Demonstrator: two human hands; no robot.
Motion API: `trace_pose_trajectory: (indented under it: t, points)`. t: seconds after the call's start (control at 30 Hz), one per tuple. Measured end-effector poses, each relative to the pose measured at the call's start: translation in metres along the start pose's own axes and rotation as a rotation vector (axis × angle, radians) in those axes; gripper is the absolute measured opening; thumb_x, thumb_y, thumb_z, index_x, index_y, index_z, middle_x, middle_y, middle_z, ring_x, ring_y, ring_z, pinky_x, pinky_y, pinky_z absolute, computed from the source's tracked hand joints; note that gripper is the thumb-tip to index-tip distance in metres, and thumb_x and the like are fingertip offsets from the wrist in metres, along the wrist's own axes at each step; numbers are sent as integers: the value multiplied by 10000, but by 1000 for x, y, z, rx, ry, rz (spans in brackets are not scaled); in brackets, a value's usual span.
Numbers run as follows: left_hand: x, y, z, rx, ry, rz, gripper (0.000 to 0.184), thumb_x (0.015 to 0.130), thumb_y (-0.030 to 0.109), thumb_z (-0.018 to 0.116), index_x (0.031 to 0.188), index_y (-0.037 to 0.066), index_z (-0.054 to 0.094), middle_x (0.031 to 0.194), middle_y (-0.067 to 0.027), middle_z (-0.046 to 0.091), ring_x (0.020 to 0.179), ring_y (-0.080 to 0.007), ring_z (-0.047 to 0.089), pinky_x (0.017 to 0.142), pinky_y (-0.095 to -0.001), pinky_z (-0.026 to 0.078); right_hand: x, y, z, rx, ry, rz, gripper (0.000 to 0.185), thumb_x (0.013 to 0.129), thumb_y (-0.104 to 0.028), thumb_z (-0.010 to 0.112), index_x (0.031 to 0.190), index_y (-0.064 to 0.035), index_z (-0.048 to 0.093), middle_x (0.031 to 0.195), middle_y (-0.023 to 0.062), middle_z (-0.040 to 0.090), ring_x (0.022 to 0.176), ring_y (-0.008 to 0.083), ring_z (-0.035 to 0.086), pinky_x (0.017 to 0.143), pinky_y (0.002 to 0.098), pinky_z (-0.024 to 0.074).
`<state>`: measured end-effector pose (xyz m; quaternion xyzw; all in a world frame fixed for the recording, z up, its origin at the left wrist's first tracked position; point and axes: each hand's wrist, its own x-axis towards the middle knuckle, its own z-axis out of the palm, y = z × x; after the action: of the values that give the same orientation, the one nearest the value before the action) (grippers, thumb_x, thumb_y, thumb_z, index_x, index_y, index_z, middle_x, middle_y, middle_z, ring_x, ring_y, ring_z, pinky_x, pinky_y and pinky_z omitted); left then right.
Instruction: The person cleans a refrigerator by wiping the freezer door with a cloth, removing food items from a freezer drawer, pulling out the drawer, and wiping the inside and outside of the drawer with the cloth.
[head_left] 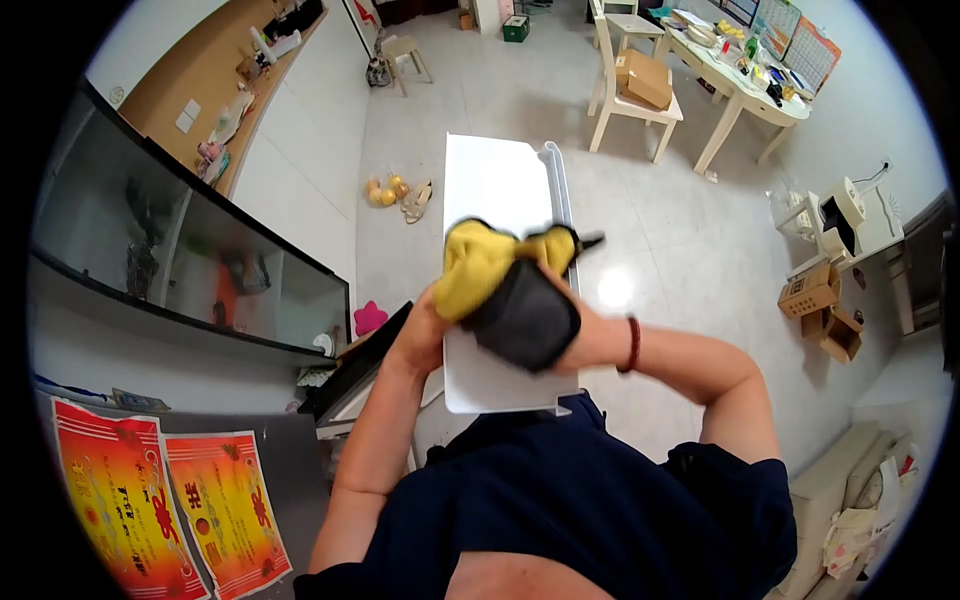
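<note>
A soft yellow and dark grey fabric item [525, 315], blurred by motion, is between my two hands above a narrow white board [490, 175]. Its exact kind cannot be made out; yellow ribbed-looking cloth shows at its upper left and a thin dark end sticks out to the right. My left hand [422, 325] grips its left side, with the fingertips hidden behind the cloth. On the right side my right hand [592, 335] is closed around the dark grey part, a dark red bracelet on the wrist. The board's right edge has a raised rim.
To the left runs a glass-fronted cabinet [180, 240], with a pink star-shaped thing [370, 318] near its end. Fruit-like yellow things [387, 192] lie on the floor. Ahead right stand a chair [630, 95] bearing a cardboard box and a cluttered table [735, 100]; open cartons [832, 332] are at right.
</note>
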<state>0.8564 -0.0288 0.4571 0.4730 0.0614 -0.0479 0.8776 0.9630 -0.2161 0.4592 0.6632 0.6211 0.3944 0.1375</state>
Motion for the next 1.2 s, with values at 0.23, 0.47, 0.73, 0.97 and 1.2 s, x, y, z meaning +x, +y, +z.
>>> trace_pose_trajectory:
  t: [0.23, 0.47, 0.73, 0.97, 1.2]
  points:
    - [0, 15, -12, 15, 58, 108, 391, 982, 177, 499, 1348, 41, 474, 1250, -87, 588, 1084, -179, 610, 921, -338, 518, 46, 46, -5, 824, 21, 248, 737, 862, -299, 579, 1508, -131, 266, 1543, 88, 303, 1432, 234, 260, 1157, 487, 158]
    - [-1, 40, 12, 206, -4, 137, 478, 835, 93, 635, 1265, -43, 477, 1125, -124, 625, 982, -198, 639, 857, -332, 527, 92, 128, 94, 531, 164, 656, 480, 968, -350, 403, 1392, -128, 444, 1396, 89, 503, 1327, 248, 436, 1057, 558, 332]
    - [3, 17, 12, 291, -37, 73, 447, 853, 91, 633, 1261, -22, 492, 1123, -97, 619, 1000, -179, 616, 886, -326, 503, 134, 167, 85, 1064, -225, 987, 556, 938, -500, 410, 934, -29, 705, 937, 167, 696, 869, 325, 660, 799, 417, 499]
    - [36, -18, 26, 891, -54, 412, 438, 850, 88, 541, 1263, -40, 468, 1118, -216, 618, 1011, -321, 617, 924, -380, 459, 114, 186, -2, 941, -164, 816, 471, 840, -467, 558, 1020, -39, 635, 975, 147, 672, 959, 310, 615, 799, 421, 487]
    - [44, -49, 30, 1127, -39, 431, 646, 860, 66, 484, 1458, 5, 247, 1100, -317, 589, 1015, -486, 562, 919, -494, 444, 75, 167, 8, 755, 294, 902, 225, 717, -150, 657, 916, -70, 590, 900, 95, 647, 909, 349, 552, 766, 414, 465]
